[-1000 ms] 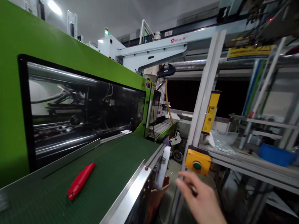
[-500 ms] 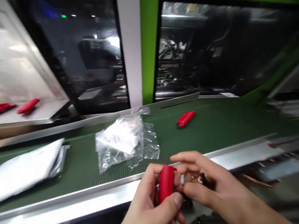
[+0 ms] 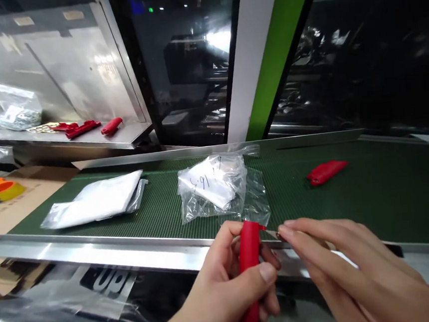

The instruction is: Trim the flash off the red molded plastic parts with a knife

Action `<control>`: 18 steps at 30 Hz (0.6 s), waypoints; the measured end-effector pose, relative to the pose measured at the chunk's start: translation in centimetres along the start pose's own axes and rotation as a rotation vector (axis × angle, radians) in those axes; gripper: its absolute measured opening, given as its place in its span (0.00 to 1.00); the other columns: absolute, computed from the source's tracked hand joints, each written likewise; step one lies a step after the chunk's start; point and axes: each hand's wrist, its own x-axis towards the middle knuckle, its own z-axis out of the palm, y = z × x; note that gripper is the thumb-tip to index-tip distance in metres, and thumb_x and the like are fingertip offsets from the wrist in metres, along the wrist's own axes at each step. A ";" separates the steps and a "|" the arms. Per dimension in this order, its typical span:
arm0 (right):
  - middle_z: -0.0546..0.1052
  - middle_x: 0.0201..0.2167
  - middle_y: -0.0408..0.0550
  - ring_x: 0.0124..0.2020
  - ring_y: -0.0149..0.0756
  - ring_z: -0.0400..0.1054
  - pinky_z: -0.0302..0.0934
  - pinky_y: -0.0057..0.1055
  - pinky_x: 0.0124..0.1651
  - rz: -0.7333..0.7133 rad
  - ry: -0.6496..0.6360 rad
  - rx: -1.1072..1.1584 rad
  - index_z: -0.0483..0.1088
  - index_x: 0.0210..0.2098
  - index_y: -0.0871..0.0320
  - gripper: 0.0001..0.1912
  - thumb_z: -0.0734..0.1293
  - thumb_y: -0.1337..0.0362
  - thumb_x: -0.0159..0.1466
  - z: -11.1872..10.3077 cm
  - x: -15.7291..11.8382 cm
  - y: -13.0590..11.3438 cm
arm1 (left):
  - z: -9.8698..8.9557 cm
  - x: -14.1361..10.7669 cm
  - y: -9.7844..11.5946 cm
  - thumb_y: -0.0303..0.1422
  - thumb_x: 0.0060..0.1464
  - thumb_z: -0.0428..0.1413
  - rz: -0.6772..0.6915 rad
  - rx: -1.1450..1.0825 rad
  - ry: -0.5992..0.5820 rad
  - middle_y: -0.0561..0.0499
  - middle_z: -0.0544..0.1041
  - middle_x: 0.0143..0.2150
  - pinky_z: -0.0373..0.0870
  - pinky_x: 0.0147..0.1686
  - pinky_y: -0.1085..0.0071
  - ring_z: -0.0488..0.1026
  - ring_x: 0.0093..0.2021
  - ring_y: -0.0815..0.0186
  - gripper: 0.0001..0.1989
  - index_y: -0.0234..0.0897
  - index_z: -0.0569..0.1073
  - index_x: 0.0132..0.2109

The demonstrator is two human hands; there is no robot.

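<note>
My left hand (image 3: 243,278) is wrapped round a curved red plastic part (image 3: 249,248), holding it upright with the thumb across its front. A small red tab juts from the part's top right side. The fingers of my right hand (image 3: 343,255) pinch what looks like a small knife (image 3: 271,232), its thin pointed tip at that tab. Most of the knife is hidden in the hand. Beyond my hands, a second red plastic part (image 3: 328,172) lies on the green conveyor belt (image 3: 289,199).
A clear bag with a handwritten paper (image 3: 211,184) and a white packet (image 3: 101,198) lie on the belt. Metal rails (image 3: 132,251) edge it. Red parts (image 3: 84,128) sit on a metal shelf at left, near cardboard (image 3: 38,171). Dark machine windows (image 3: 192,82) stand behind.
My view has swung left, showing more of the shelf and cardboard. My right hand has turned its fingers over and brought the knife tip to the red part's tab. The left hand keeps its grip.
</note>
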 end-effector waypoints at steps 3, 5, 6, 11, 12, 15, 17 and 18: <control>0.68 0.52 0.52 0.50 0.36 0.64 0.58 0.35 0.48 0.005 0.004 -0.006 0.66 0.57 0.59 0.23 0.60 0.80 0.65 0.0 0.0 0.2 | 0.1 -0.1 0.2 0.35 0.59 0.59 -0.038 0.037 0.012 0.53 0.70 0.36 0.64 0.23 0.85 0.69 0.25 0.78 0.14 0.38 0.62 0.46; 0.68 0.52 0.52 0.50 0.36 0.64 0.58 0.34 0.48 -0.012 -0.010 -0.020 0.66 0.58 0.59 0.23 0.60 0.79 0.65 0.0 0.0 0.3 | 0.3 -0.3 0.3 0.37 0.59 0.59 -0.061 0.066 0.031 0.52 0.70 0.37 0.63 0.24 0.84 0.68 0.26 0.78 0.15 0.38 0.62 0.46; 0.68 0.52 0.52 0.50 0.36 0.64 0.58 0.34 0.48 -0.028 -0.021 -0.034 0.66 0.58 0.60 0.22 0.60 0.78 0.66 0.0 0.0 0.4 | 0.3 -0.4 0.4 0.37 0.59 0.59 -0.067 0.078 0.040 0.52 0.71 0.37 0.63 0.24 0.84 0.68 0.26 0.78 0.15 0.38 0.62 0.46; 0.70 0.51 0.53 0.49 0.39 0.65 0.59 0.37 0.47 -0.027 0.009 -0.022 0.67 0.56 0.60 0.22 0.61 0.79 0.64 -0.1 -0.2 0.3 | 0.5 -0.7 0.3 0.40 0.58 0.60 -0.099 0.117 0.053 0.51 0.71 0.36 0.60 0.24 0.83 0.66 0.26 0.77 0.17 0.38 0.62 0.46; 0.70 0.51 0.53 0.49 0.39 0.65 0.59 0.38 0.46 -0.018 0.021 -0.009 0.68 0.56 0.60 0.22 0.61 0.79 0.64 -0.1 -0.3 0.2 | 0.5 -0.7 0.3 0.41 0.57 0.60 -0.104 0.125 0.053 0.51 0.71 0.37 0.60 0.24 0.82 0.66 0.26 0.77 0.18 0.38 0.62 0.46; 0.70 0.51 0.52 0.48 0.40 0.66 0.60 0.38 0.46 -0.001 0.033 0.002 0.68 0.56 0.57 0.22 0.62 0.78 0.64 -0.2 -0.6 0.0 | 0.7 -0.8 0.2 0.41 0.57 0.60 -0.113 0.141 0.057 0.52 0.70 0.34 0.60 0.24 0.82 0.66 0.26 0.76 0.18 0.38 0.61 0.46; 0.70 0.51 0.52 0.49 0.39 0.66 0.60 0.38 0.46 0.006 0.019 -0.001 0.67 0.56 0.57 0.23 0.62 0.78 0.64 -0.3 -0.7 -0.1 | 0.8 -0.9 0.1 0.41 0.57 0.59 -0.116 0.148 0.059 0.53 0.70 0.32 0.59 0.24 0.81 0.65 0.25 0.76 0.18 0.38 0.61 0.46; 0.70 0.52 0.52 0.50 0.39 0.65 0.60 0.38 0.47 0.007 0.012 -0.003 0.67 0.56 0.58 0.23 0.62 0.79 0.64 -0.3 -0.8 -0.1 | 0.8 -1.0 0.1 0.41 0.58 0.59 -0.116 0.150 0.059 0.53 0.70 0.32 0.59 0.24 0.82 0.65 0.25 0.76 0.17 0.38 0.61 0.46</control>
